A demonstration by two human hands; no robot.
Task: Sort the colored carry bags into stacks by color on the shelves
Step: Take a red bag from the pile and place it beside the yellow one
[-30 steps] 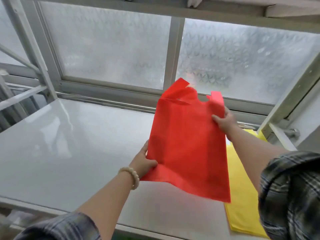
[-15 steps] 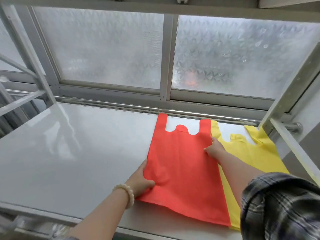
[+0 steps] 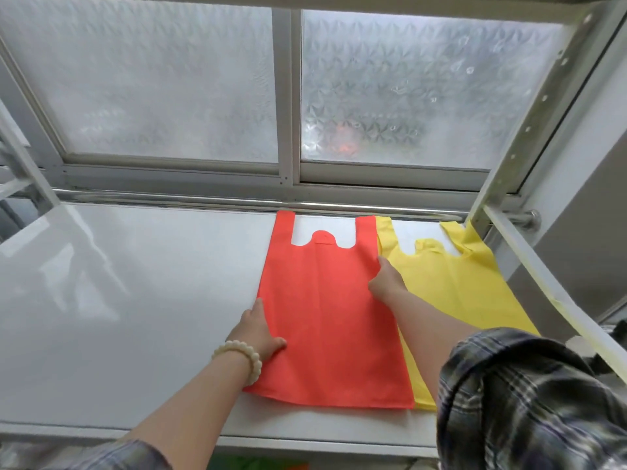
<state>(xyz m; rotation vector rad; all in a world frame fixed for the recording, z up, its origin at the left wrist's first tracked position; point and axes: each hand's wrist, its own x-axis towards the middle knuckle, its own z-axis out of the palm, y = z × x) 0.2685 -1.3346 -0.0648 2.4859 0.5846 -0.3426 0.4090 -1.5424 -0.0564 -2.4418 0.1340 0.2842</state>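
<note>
A red carry bag [image 3: 325, 320] lies flat on the white shelf [image 3: 135, 300], its handles toward the window. A yellow carry bag [image 3: 454, 286] lies flat right beside it, its left edge tucked under the red one. My left hand [image 3: 258, 330] holds the red bag's left edge, thumb on top of the fabric and fingers along the edge. My right hand [image 3: 386, 283] rests with straight fingers on the red bag's right edge, where it meets the yellow bag.
A frosted window [image 3: 169, 89] with a metal rail [image 3: 203, 198] runs behind the shelf. A perforated metal upright [image 3: 529, 130] and a slanted white bar [image 3: 556, 290] close off the right side. The shelf's front lip [image 3: 305, 442] is near me.
The red bag was held up in the air a second ago; it now lies flat on the shelf beside the yellow bag. Both hands came down with it and stay at its edges.
</note>
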